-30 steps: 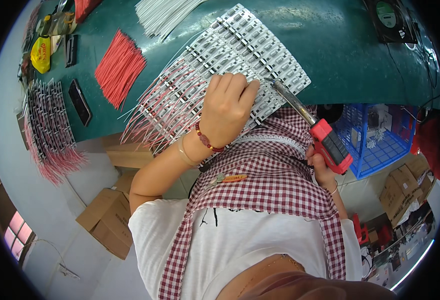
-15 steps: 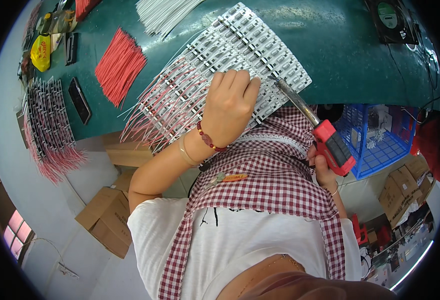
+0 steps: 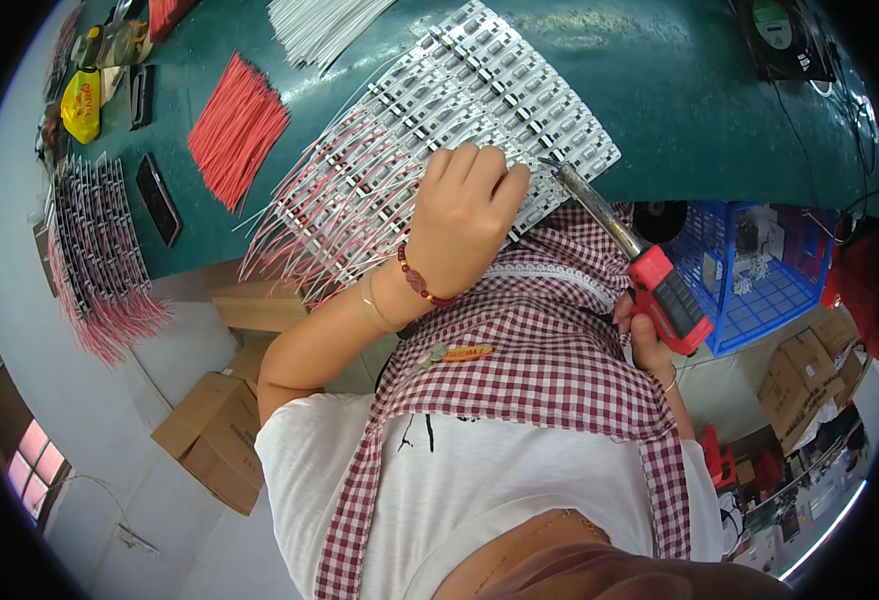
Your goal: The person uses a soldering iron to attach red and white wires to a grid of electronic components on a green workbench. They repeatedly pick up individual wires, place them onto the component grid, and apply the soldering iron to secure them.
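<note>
We note the right hand (image 3: 648, 335) nearest us, clenched around the red handle of a soldering iron (image 3: 632, 252). Its long axis runs up and left, tip at the near edge of the white LED strip panel (image 3: 480, 90). The left hand (image 3: 468, 215) lies flat, pressing that panel just left of the tip, on the green table (image 3: 680, 90).

Even, bright overhead illumination is provided across the green table (image 3: 700, 120). Faint glare is seen on its top near the far edge. Shadows are soft and short. Strong fisheye bending and a black vignette are present at the rim. Central focus is sharp; edge detail is softened.
</note>
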`<act>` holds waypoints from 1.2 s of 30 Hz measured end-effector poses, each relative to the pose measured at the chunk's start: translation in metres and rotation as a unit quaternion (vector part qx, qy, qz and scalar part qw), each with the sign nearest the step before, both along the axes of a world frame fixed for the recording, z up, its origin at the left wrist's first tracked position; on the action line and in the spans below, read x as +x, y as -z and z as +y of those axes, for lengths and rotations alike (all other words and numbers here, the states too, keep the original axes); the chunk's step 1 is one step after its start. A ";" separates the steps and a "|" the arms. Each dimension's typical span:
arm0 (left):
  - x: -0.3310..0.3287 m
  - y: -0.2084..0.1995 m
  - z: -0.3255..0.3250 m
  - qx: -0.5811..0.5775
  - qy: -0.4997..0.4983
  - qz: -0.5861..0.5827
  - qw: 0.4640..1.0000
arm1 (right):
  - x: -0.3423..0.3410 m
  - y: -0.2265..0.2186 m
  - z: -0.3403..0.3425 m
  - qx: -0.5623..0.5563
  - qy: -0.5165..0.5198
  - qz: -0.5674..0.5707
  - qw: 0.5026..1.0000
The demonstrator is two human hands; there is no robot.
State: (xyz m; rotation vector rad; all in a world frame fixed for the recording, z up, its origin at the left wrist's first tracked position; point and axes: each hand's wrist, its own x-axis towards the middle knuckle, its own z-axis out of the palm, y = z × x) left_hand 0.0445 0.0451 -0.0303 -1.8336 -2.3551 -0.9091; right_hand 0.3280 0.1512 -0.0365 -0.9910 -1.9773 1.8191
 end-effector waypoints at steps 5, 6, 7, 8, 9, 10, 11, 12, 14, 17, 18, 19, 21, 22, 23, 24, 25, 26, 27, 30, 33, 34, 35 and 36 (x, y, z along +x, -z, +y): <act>0.001 0.001 0.001 -0.002 0.000 -0.001 1.000 | 0.004 0.004 -0.001 0.019 -0.003 -0.016 1.000; 0.001 -0.001 0.002 -0.007 0.002 -0.001 1.000 | 0.008 0.008 -0.001 0.038 -0.012 -0.027 0.999; 0.001 -0.002 0.002 -0.011 0.004 -0.001 1.000 | 0.011 0.012 -0.001 0.056 -0.020 -0.037 0.998; 0.001 -0.003 0.003 -0.014 0.005 0.000 1.000 | 0.017 0.018 0.000 0.085 -0.034 -0.057 0.994; 0.001 -0.003 0.003 -0.017 0.004 0.002 1.000 | 0.018 0.020 0.000 0.099 -0.042 -0.068 0.992; 0.001 -0.003 0.003 -0.020 0.004 0.003 1.000 | 0.019 0.020 0.000 0.113 -0.049 -0.079 0.989; 0.001 -0.004 0.003 -0.023 0.004 0.005 1.000 | 0.019 0.019 0.000 0.111 -0.050 -0.081 0.989; 0.001 -0.004 0.003 -0.027 0.004 0.007 1.000 | 0.018 0.016 0.000 0.103 -0.044 -0.073 0.991; 0.001 -0.005 0.004 -0.033 0.003 0.013 0.999 | 0.013 0.010 -0.001 0.084 -0.029 -0.048 0.995; 0.002 -0.005 0.005 -0.042 0.000 0.022 0.999 | 0.008 0.003 -0.002 0.041 -0.001 -0.020 0.999; 0.002 -0.006 0.005 -0.047 -0.002 0.025 0.999 | 0.008 0.002 -0.002 0.024 0.008 -0.014 1.000; 0.002 -0.007 0.005 -0.051 -0.004 0.028 0.998 | 0.009 0.002 -0.001 0.021 0.007 -0.014 1.000; 0.001 -0.008 0.004 -0.061 -0.004 0.033 0.998 | 0.011 0.003 -0.001 0.015 0.007 -0.014 1.000; 0.001 -0.008 0.004 -0.065 -0.004 0.036 0.997 | 0.010 0.002 -0.001 0.010 0.010 -0.009 1.000; 0.001 -0.008 0.004 -0.063 -0.010 0.035 0.997 | 0.007 0.000 -0.002 0.006 0.013 -0.004 1.000; 0.000 -0.006 0.003 -0.062 -0.016 0.035 0.997 | 0.006 -0.001 -0.002 0.000 0.015 0.001 1.000; 0.000 -0.005 0.003 -0.060 -0.023 0.034 0.997 | 0.005 -0.003 -0.003 -0.006 0.018 0.001 1.000; 0.001 -0.005 0.004 -0.058 -0.029 0.028 0.997 | 0.005 -0.004 -0.003 -0.013 0.020 0.000 1.000; 0.003 -0.006 0.005 -0.056 -0.035 0.022 0.998 | 0.005 -0.005 -0.004 -0.020 0.022 -0.001 1.000; 0.007 -0.007 0.010 -0.062 -0.046 0.005 0.997 | 0.009 -0.001 -0.004 -0.007 0.008 -0.004 1.000; 0.008 -0.013 0.014 -0.092 -0.047 0.002 0.995 | 0.014 0.006 -0.006 0.015 0.007 -0.017 1.000; 0.007 -0.015 0.016 -0.105 -0.047 0.002 0.993 | 0.016 0.008 -0.007 0.023 0.007 -0.021 0.999; 0.007 -0.017 0.017 -0.110 -0.046 -0.001 0.993 | 0.017 0.008 -0.008 0.030 0.006 -0.024 0.999; 0.007 -0.018 0.018 -0.116 -0.045 -0.004 0.992 | 0.019 0.011 -0.009 0.038 0.003 -0.028 0.999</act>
